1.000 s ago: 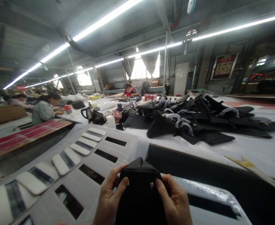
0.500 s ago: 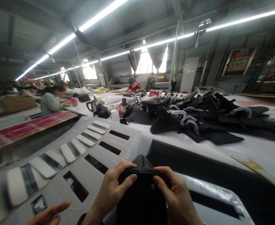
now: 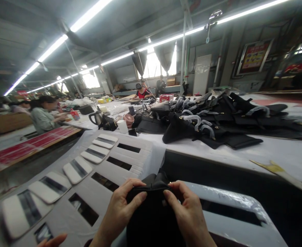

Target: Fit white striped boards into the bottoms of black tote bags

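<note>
A black leather-like piece (image 3: 153, 219), its upper edge folded and creased, hangs between my two hands. My left hand (image 3: 125, 206) pinches that edge on the left, thumb on the near side and fingers behind. On the right, my right hand (image 3: 185, 206) grips the same edge in a similar pinch. A small pale spot shows on the dark face near my right thumb. The lower part of the piece runs out of the bottom of the view. Another person's fingers (image 3: 53, 240) reach in at the lower left, near the white sheet with dark slots (image 3: 130, 183).
White rounded panels with dark strips (image 3: 77, 169) lie in a row on the left. Black bag pieces with wrapped handles (image 3: 212, 123) are heaped on the white table (image 3: 282, 154). A kettle (image 3: 96, 118) and pink cup (image 3: 128, 120) stand behind. A co-worker (image 3: 41, 115) sits left.
The folded top of the black piece has flattened and spread somewhat between my hands. The other person's hand has drawn down towards the lower left. My view has shifted slightly right.
</note>
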Demonstrator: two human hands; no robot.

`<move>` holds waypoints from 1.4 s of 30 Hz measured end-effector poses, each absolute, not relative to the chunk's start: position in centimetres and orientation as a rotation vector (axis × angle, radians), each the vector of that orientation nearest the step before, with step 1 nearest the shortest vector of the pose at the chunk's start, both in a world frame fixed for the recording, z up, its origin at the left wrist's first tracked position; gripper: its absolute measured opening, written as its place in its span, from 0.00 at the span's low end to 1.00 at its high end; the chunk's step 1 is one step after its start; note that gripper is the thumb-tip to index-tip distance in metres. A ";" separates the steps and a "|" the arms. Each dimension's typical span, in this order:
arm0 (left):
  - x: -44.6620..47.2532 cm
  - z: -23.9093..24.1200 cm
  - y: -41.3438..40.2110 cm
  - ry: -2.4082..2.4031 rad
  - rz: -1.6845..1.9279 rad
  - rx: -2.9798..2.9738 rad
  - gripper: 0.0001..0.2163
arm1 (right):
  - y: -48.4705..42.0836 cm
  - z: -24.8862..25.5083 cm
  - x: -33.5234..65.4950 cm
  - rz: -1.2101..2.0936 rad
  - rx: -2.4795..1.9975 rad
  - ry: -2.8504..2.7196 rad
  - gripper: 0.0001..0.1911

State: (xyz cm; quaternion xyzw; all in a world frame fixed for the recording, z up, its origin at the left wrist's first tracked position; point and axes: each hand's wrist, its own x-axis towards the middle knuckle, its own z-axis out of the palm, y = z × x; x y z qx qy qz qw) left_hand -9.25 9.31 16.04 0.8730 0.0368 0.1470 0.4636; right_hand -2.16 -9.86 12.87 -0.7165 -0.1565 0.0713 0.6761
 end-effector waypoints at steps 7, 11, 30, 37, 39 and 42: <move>-9.3 15.7 9.3 0.120 0.308 2.150 0.10 | -10.0 12.3 -2.1 0.116 -1.657 -0.403 0.15; -9.4 17.1 9.6 0.157 0.466 2.219 0.12 | -10.2 12.3 -2.0 0.018 -1.724 -0.473 0.14; -9.2 17.6 8.0 0.065 0.379 2.183 0.10 | -11.0 15.0 -0.1 0.183 -1.860 -0.914 0.04; -9.7 17.6 8.1 0.014 0.301 2.085 0.11 | -10.4 14.9 -0.9 0.197 -1.826 -0.897 0.03; -9.9 17.7 8.3 -0.002 0.311 2.075 0.10 | -10.3 14.8 -1.0 0.198 -1.814 -0.918 0.04; -10.1 17.3 8.7 0.014 0.340 2.054 0.09 | -10.1 14.7 -1.1 0.184 -1.819 -0.916 0.04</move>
